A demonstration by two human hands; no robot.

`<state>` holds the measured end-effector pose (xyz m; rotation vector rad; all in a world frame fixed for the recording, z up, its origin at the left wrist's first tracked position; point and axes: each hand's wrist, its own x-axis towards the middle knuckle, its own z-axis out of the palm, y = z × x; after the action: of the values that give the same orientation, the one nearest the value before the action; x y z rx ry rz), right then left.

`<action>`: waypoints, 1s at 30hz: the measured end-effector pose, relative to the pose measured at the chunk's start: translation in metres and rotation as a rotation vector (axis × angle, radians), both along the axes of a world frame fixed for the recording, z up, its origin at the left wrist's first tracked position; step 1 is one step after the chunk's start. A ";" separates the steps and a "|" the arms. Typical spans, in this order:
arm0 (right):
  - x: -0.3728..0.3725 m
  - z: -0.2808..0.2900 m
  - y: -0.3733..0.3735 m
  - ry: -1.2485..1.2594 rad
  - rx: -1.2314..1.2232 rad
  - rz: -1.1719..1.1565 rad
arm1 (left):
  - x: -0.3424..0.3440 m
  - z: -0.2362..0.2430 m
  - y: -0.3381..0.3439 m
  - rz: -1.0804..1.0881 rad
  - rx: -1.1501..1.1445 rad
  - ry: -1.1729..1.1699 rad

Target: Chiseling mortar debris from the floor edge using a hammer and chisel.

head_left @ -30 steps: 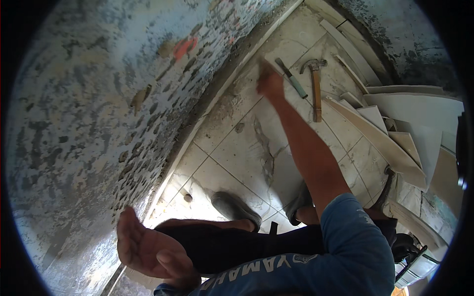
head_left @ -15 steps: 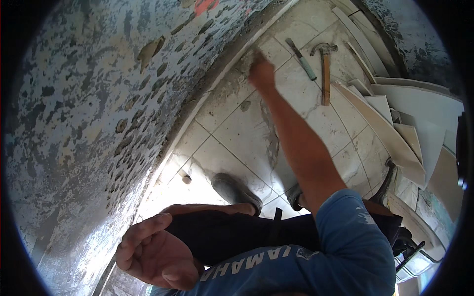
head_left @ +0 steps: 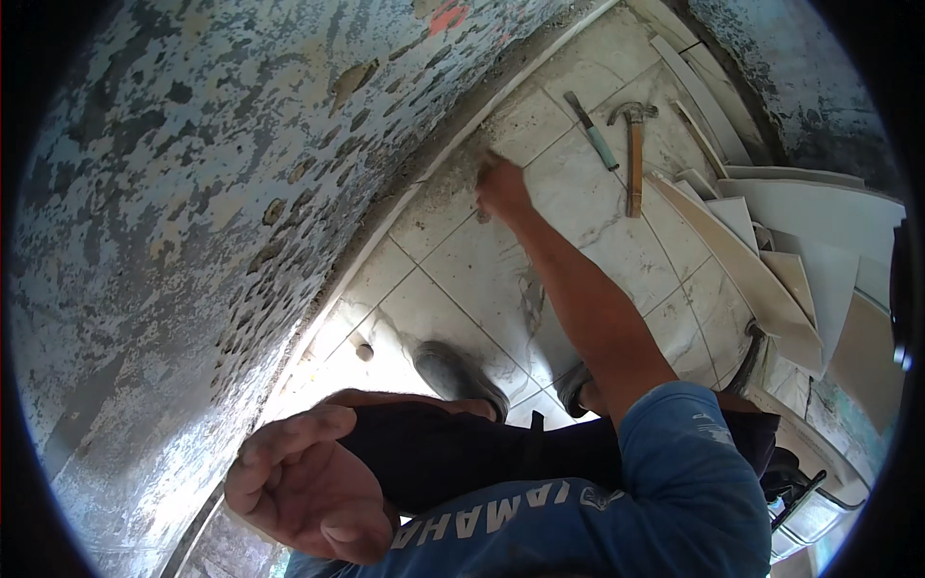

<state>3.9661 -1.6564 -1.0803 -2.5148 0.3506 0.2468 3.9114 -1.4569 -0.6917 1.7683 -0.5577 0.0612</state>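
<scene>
Your left hand (head_left: 313, 491) is hanging near you on the left, palm turned upward, its grip standing spread with loosely curling fingers and holding nothing. Your right hand (head_left: 503, 190) is stretching away over the dusty, white marble-patterned tile floor (head_left: 443, 303), close to the foot of the pitted, mottled blue-grey wall (head_left: 183, 212) on the left; you are hiding that grip's fingertips, so I cannot tell whether they are pressing together, pinching something or touching the tiles. Just beyond that hand, to its right, a slim chisel-like tool with a dark flat blade and a pale green handle (head_left: 593, 133) is lying on the floor, nobody touching it. Right of this, a claw hammer with a brown wooden handle and a grey metal head (head_left: 635, 164) is lying with its head pointing far and its handle end near. Farther right, thin off-white and tan broken panels (head_left: 761, 279) are leaning and overlapping in a pile. Near you, a small round brown object (head_left: 364, 353) is resting left of your dark grey shoes (head_left: 458, 378).
</scene>
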 end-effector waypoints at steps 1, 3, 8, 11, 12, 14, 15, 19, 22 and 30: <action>-0.001 -0.001 0.003 -0.026 0.109 -0.245 | -0.001 0.001 0.001 -0.027 -0.027 -0.013; 0.002 -0.003 0.005 -0.068 0.328 -0.585 | -0.005 0.004 0.004 0.006 0.045 -0.005; 0.003 -0.006 -0.005 -0.228 -0.013 -0.308 | -0.005 0.003 0.011 0.028 -0.055 -0.004; 0.000 -0.008 -0.006 -0.109 0.076 -0.368 | -0.004 0.003 0.014 -0.003 -0.089 -0.013; 0.000 -0.007 -0.006 -0.051 0.271 -0.406 | -0.004 0.004 0.014 -0.018 -0.085 -0.004; 0.000 -0.003 -0.009 0.071 0.264 -0.398 | -0.005 0.004 0.014 -0.031 -0.092 -0.008; 0.001 0.000 -0.010 0.066 0.179 -0.480 | -0.006 0.004 0.013 -0.040 -0.088 -0.032; -0.007 0.018 -0.046 0.087 0.192 -0.212 | -0.006 0.005 0.013 -0.038 -0.059 -0.030; -0.027 0.025 -0.067 -0.083 -0.121 -0.193 | -0.008 0.007 0.014 -0.019 -0.024 -0.016; -0.066 0.025 -0.048 -0.508 1.191 -1.087 | -0.008 0.006 0.012 -0.038 -0.016 -0.024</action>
<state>3.8997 -1.7045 -1.0550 -0.9340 0.9279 -0.4806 3.9033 -1.4452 -0.6858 1.7430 -0.6068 0.0602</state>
